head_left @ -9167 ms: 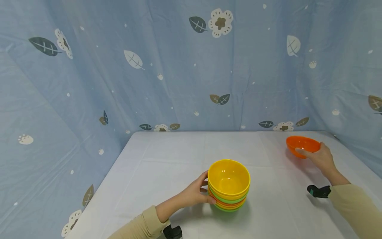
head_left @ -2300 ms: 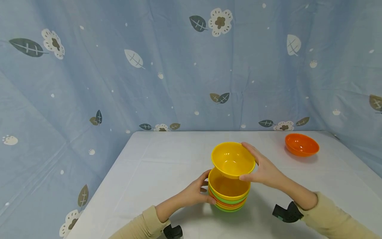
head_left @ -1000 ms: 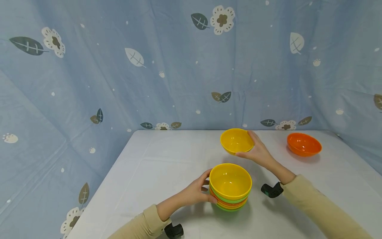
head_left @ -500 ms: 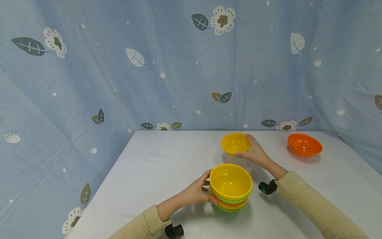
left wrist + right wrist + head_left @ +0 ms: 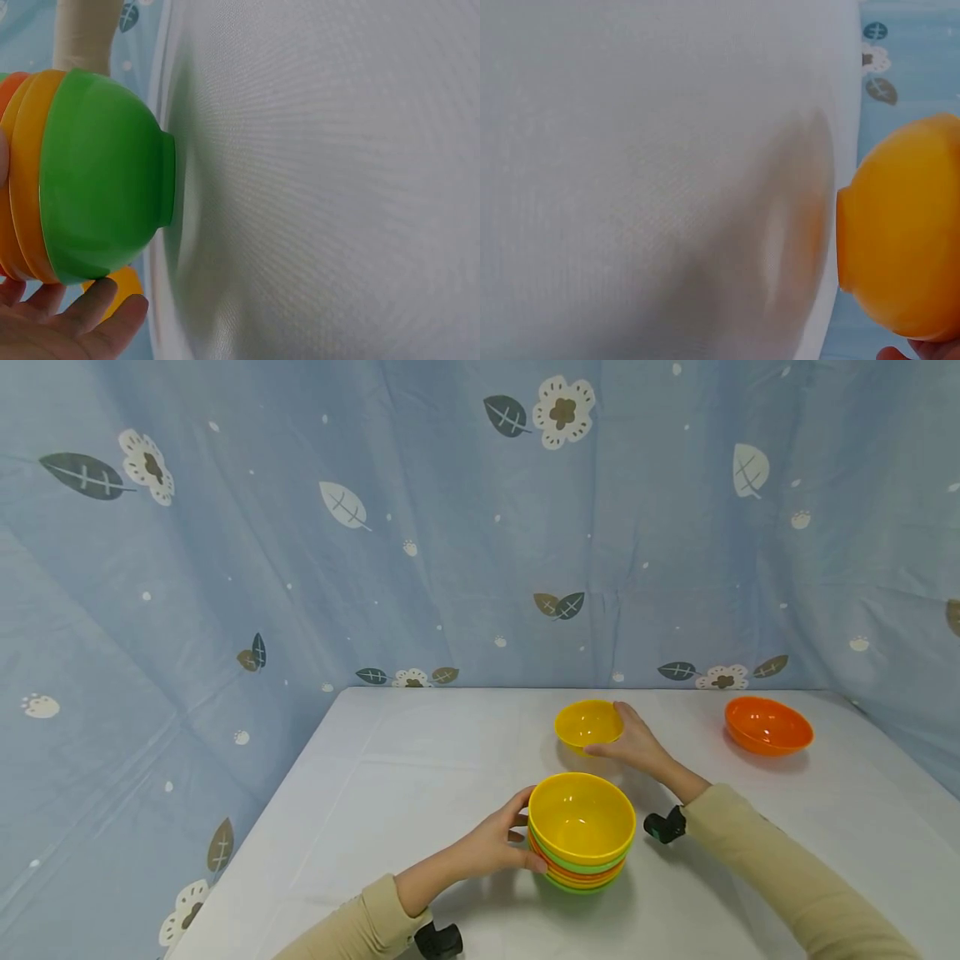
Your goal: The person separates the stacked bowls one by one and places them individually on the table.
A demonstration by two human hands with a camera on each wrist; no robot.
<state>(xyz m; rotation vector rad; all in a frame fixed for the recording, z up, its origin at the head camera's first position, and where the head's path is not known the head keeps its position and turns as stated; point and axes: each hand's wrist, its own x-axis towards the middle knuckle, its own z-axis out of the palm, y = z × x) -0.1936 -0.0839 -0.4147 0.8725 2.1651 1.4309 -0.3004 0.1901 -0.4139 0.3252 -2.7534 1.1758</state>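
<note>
Left hand (image 5: pixel 489 843) grips bowl stack (image 5: pixel 582 831), lower centre. Right hand (image 5: pixel 637 745) grips yellow bowl (image 5: pixel 585 725), just right of centre. Orange bowl (image 5: pixel 767 727) on tabletop (image 5: pixel 420 768), frame right.

My head view is evenly bright, with soft shadows on the white counter (image 5: pixel 420 777) and small glints inside the stacked yellow bowl (image 5: pixel 581 814). Both wrist views reach me dimmer and greyish.

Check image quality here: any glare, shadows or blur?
Head: small highlights inside the top stacked bowl, soft shadows on the white cloth; left wrist: dim, greenish shadow beside the green bowl, cloth softly blurred at right; right wrist: dim, grey shadow, orange-tinted near the yellow bowl.
</note>
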